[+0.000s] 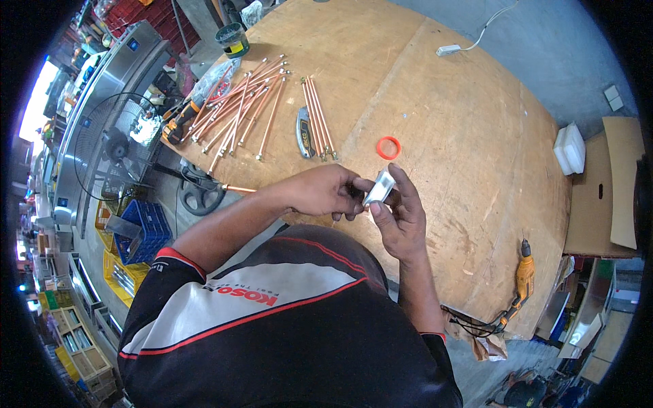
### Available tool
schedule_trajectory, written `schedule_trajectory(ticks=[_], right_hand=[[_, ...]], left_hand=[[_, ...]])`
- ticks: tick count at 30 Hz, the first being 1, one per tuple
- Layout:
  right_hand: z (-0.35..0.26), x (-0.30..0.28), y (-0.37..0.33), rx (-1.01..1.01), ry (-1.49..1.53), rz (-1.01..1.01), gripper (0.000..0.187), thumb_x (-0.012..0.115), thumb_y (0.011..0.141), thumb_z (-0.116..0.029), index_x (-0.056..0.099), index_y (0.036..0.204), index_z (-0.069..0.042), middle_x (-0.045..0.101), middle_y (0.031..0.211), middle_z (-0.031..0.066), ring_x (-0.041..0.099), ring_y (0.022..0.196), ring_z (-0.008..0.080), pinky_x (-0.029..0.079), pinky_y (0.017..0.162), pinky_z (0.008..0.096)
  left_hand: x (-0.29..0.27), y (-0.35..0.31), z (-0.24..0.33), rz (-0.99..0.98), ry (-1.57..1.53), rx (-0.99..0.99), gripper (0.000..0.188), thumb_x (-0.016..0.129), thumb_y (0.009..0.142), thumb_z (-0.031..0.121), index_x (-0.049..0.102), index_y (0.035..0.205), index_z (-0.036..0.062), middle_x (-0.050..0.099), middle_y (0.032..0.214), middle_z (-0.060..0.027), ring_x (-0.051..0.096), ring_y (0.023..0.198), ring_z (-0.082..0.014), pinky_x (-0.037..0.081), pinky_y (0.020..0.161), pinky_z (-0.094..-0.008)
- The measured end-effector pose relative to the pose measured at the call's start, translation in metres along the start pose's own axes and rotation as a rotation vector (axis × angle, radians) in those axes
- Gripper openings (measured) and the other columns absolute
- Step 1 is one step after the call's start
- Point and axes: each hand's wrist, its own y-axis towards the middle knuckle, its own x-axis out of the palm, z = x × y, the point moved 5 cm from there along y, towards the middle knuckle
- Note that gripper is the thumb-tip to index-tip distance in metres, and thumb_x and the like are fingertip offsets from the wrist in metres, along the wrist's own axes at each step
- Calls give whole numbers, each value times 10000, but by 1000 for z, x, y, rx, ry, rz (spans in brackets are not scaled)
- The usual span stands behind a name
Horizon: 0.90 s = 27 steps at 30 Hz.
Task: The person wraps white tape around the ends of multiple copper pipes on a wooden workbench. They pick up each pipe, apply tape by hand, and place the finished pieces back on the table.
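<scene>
Both my hands meet over the near edge of the wooden table. My right hand (403, 216) pinches a small silvery-white piece (379, 188) between thumb and fingers; it looks like a spool, though its exact kind is unclear. Close beside it, my left hand (328, 192) is closed with its fingers curled. A copper tube (239, 189) with a brass end fitting sticks out past my left forearm, in line with that hand's grip; its middle is hidden by the arm. Just beyond the hands lies an orange-red ring (388, 147).
Copper tubes (238, 112) lie in a loose pile at the far left, with several more (317, 119) side by side near a utility knife (304, 132). A yellow drill (524, 279) rests at the right edge. A fan (117, 144) stands left of the table (469, 163).
</scene>
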Motion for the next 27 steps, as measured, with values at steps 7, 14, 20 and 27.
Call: schedule_trajectory(ticks=[7, 14, 20, 27], right_hand=[[10, -14, 9, -47, -501, -123, 564, 618, 934, -141, 421, 1462, -119, 644, 1283, 141, 600, 1195, 298, 519, 951, 394], [27, -18, 5, 81, -84, 70, 628, 662, 920, -127, 384, 1482, -91, 660, 1241, 181, 649, 1124, 253, 501, 968, 371], [1, 11, 3, 126, 291, -3, 662, 663, 927, -136, 338, 1493, -27, 666, 1211, 203, 643, 1127, 237, 493, 969, 360], [1, 20, -9, 99, 169, -168, 720, 649, 937, -292, 305, 1506, -16, 662, 1208, 206, 648, 1140, 285, 487, 969, 385]], left_hand=[[14, -17, 8, -119, -47, -30, 197, 724, 881, 172, 631, 905, 1, 666, 732, -38, 605, 611, -101, 464, 557, -250], [9, -10, -1, -52, -28, -72, 188, 688, 906, 185, 653, 940, 4, 680, 769, -66, 624, 625, -113, 494, 569, -262], [-2, 2, -10, 177, 272, 33, 180, 666, 887, 149, 667, 985, -2, 691, 768, -96, 655, 642, -163, 522, 590, -307], [-31, 8, -15, 330, 224, 28, 158, 650, 917, 159, 644, 948, 4, 664, 720, -72, 600, 580, -134, 471, 532, -294]])
